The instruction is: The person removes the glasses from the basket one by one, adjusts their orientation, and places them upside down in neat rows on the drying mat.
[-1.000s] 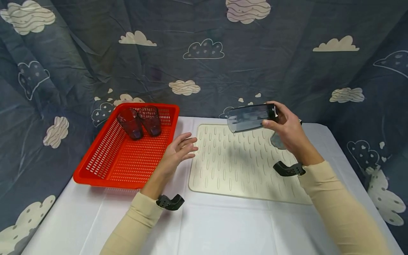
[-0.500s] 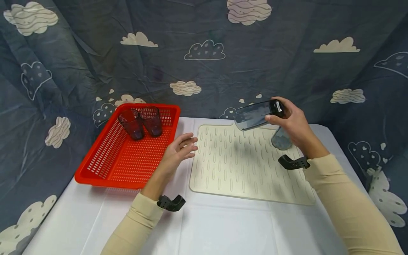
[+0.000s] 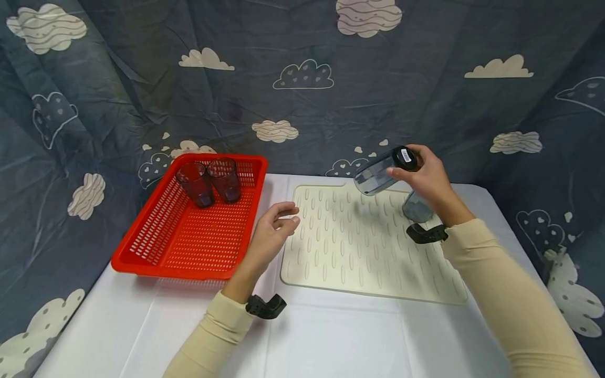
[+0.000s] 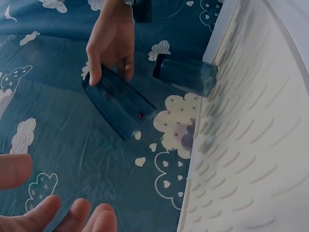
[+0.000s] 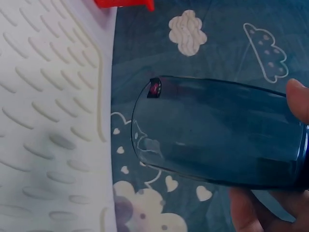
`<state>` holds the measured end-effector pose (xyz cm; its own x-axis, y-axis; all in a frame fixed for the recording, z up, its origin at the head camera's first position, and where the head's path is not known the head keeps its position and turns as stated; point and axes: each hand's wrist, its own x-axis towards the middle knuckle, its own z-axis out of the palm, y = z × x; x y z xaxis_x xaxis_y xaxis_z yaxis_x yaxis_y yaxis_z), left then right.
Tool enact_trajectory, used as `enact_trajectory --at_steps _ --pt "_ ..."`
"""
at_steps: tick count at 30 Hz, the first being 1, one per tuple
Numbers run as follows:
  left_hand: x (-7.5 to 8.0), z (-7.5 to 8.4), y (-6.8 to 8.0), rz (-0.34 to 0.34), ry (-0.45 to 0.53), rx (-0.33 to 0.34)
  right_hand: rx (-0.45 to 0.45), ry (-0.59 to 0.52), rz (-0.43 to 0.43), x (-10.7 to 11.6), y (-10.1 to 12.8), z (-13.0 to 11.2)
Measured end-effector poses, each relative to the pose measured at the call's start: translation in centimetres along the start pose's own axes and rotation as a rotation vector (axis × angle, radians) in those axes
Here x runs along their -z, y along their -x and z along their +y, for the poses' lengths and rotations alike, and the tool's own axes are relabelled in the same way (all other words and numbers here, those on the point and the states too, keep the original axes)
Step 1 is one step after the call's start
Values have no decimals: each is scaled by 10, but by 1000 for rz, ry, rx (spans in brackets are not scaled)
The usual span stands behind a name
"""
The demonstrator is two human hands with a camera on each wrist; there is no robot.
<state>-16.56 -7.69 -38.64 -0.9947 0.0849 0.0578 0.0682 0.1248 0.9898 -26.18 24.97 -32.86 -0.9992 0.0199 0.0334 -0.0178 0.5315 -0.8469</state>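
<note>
My right hand [image 3: 427, 176] grips a dark tinted drinking glass [image 3: 378, 172] by its base end, fingers and thumb round it. The glass is tilted above the far part of the cream drying mat [image 3: 350, 252], its rim pointing left and down. In the right wrist view, a small dark sticker [image 5: 154, 88] shows near the glass's rim. A second tinted glass [image 3: 417, 207] stands on the mat at the right, partly hidden by the right hand. My left hand [image 3: 271, 233] hovers between basket and mat, fingers loosely bent, holding nothing.
A red plastic basket [image 3: 189, 274] sits on the left of the white-covered table [image 3: 331, 336]. Two purple-looking glasses [image 3: 196, 184] lean side by side in its back corner. A dark cloud-print cloth [image 3: 302, 126] hangs behind the table.
The right hand has turned the glass so its base faces more toward the camera and its rim points lower. The left hand has moved slightly right, its fingers bending a little more.
</note>
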Motion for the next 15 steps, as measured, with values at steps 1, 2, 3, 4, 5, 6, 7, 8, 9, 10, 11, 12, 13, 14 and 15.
enact_trajectory --at_steps 1,2,3,4,5,6,7,8,9,10,11,12,13,14,15 --pt "-1 -1 0 0 0 1 -5 3 5 -2 -2 1" --pt "-2 -2 1 0 1 1 -9 9 10 -4 -3 2" --pt "-2 -2 1 -1 3 2 -12 9 13 -6 -5 3" --pt "-3 -3 2 0 6 7 -17 9 16 -8 -6 5" --pt "-3 -4 2 2 5 8 -19 11 19 -9 -7 6" --pt "-3 -5 3 4 8 10 -20 12 20 -11 -8 8" --pt "-3 -5 3 7 11 11 -21 15 22 -12 -9 9" --pt "-3 -6 4 11 11 13 -22 19 20 -13 -10 11" --pt "-3 -6 4 13 13 16 -23 26 18 -15 -11 12" --pt "-3 -7 4 14 13 20 -25 40 15 -16 -12 13" --pt "-3 -7 4 14 11 23 -21 58 11 -17 -13 15" --pt "-3 -8 4 13 11 28 -16 78 4 -19 -14 16" --pt "-3 -9 4 10 9 32 -13 97 -2 -21 -15 18" --pt "-3 -9 4 4 6 38 -9 111 -11 -22 -16 20" --pt "-3 -10 4 -2 5 41 -7 127 -16 -24 -17 22"
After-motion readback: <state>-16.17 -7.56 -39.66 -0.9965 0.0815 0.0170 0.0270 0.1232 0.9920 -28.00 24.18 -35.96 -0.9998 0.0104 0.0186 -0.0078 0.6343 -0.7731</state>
